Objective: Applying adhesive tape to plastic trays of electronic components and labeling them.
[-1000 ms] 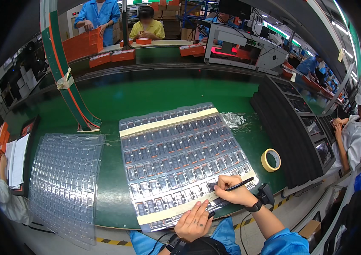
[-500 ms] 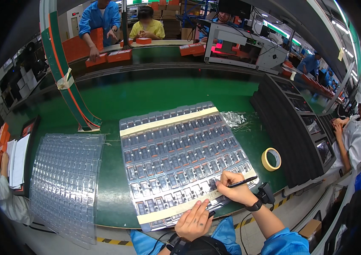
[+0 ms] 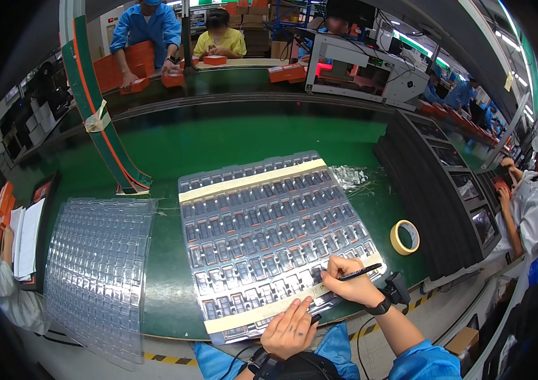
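My right hand (image 3: 349, 280) is closed around a black marker (image 3: 360, 272), its tip end down at the near strip of pale masking tape (image 3: 253, 313). This strip crosses the near edge of a clear plastic blister tray (image 3: 269, 240) whose pockets hold rows of small dark parts. My left hand (image 3: 290, 329) rests on the tape and the tray's near edge, fingers stretched out, with a small black cap (image 3: 315, 319) held by the thumb. Faint marks show on the tape beside the marker. A second tape strip (image 3: 253, 180) spans the tray's far end.
An empty-looking clear tray (image 3: 98, 272) lies at left, overhanging the green table edge. Right of the filled tray are a tape roll (image 3: 404, 237), a black device (image 3: 397, 290) and stacked black foam trays (image 3: 430, 196). A green post (image 3: 107, 133) stands far left. Co-workers sit around.
My right hand and the marker have shifted very slightly along the tape; my left hand stays put. Across the table, a person in blue has moved orange boxes.
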### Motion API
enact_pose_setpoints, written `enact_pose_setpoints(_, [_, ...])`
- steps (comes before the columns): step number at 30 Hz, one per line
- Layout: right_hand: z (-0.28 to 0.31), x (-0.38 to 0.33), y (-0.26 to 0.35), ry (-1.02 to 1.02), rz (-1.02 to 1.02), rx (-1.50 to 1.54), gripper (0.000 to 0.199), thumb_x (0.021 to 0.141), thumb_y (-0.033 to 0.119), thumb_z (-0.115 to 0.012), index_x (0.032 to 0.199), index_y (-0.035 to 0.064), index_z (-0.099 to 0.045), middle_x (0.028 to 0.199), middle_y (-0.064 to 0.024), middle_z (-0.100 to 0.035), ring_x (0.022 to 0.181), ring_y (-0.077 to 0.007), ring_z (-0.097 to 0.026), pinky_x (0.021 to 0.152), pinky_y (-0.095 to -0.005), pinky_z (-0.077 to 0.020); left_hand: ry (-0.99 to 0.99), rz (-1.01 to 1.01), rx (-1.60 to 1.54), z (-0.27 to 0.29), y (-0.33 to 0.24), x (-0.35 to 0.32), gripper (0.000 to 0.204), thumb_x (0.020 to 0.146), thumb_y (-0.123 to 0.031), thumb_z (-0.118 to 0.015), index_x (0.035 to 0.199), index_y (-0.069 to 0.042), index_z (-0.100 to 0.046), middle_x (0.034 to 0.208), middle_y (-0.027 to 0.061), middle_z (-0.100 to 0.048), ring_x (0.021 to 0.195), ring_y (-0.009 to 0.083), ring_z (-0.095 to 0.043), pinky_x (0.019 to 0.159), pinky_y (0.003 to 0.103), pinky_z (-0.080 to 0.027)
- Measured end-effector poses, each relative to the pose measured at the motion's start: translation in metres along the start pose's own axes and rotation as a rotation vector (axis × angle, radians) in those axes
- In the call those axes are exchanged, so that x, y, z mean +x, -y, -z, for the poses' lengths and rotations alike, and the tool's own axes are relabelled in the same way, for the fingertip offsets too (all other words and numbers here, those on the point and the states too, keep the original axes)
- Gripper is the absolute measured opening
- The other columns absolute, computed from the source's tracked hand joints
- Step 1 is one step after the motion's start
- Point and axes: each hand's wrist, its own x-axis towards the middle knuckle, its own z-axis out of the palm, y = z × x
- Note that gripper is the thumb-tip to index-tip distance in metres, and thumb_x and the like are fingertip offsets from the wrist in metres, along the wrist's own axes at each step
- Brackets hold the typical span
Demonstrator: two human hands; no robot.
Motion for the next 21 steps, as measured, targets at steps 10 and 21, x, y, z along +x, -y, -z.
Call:
enact_pose_setpoints(10, [-0.0003,0.0,0.0016,-0.029,-0.003,-0.012,0.027,0.083,0.003,-0.064,0.067,0.0012,-0.042,0.058,-0.003,-0.047,0.054,-0.0071,-0.04,0.049,-0.0274,-0.0344,0.001,0.003,-0.003,0.0007,0.0,0.0007,0.018,0.09,-0.038,-0.058,0.088,-0.022,-0.067,0.123,-0.009,-0.067,0.115,0.0052,-0.059,0.101,0.024,-0.032])
enact_pose_setpoints(21, [0.0016,-0.0002,-0.0054,0.002,0.047,-0.021,0.028,0.083,0.003,-0.065,0.067,0.001,-0.041,0.057,-0.0021,-0.047,0.053,-0.007,-0.04,0.049,-0.0275,-0.0341,0.003,-0.003,0.0,0.0018,0.0002,0.0012,0.017,0.089,-0.037,-0.059,0.087,-0.022,-0.067,0.124,-0.009,-0.066,0.115,0.0047,-0.059,0.1,0.023,-0.033])
